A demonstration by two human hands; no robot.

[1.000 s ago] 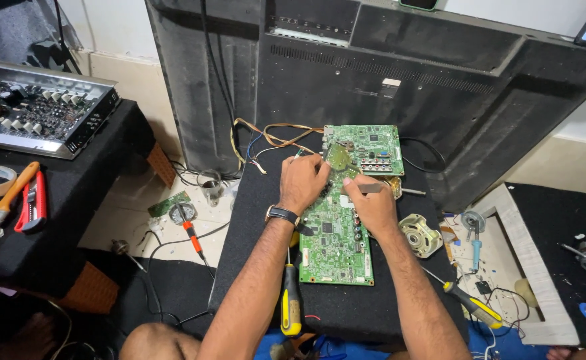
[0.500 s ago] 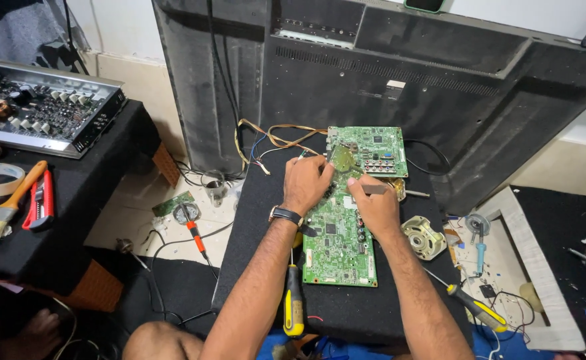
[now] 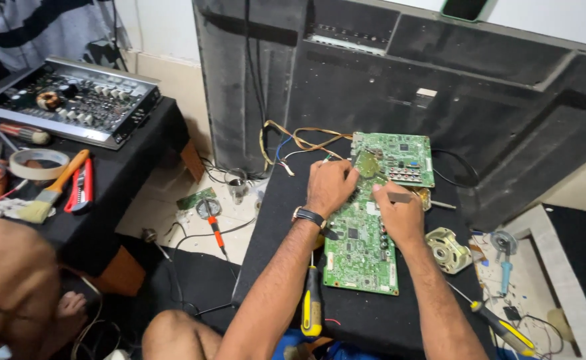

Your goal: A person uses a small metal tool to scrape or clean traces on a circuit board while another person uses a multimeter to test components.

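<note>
Our left hand [image 3: 331, 187] and right hand [image 3: 399, 212] press curled fingers onto the green circuit board [image 3: 363, 250] mid-table, bare black table [image 3: 279, 227] leftward.

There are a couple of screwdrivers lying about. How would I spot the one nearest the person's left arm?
Start at the big dark panel leaning on the wall, then drop to the black mat before it, where a green circuit board lies under both hands. The screwdriver lies just left of the board's near end, beside the left forearm. Its fat yellow-and-black handle sets it apart from the thin orange-handled one on the floor.
</note>
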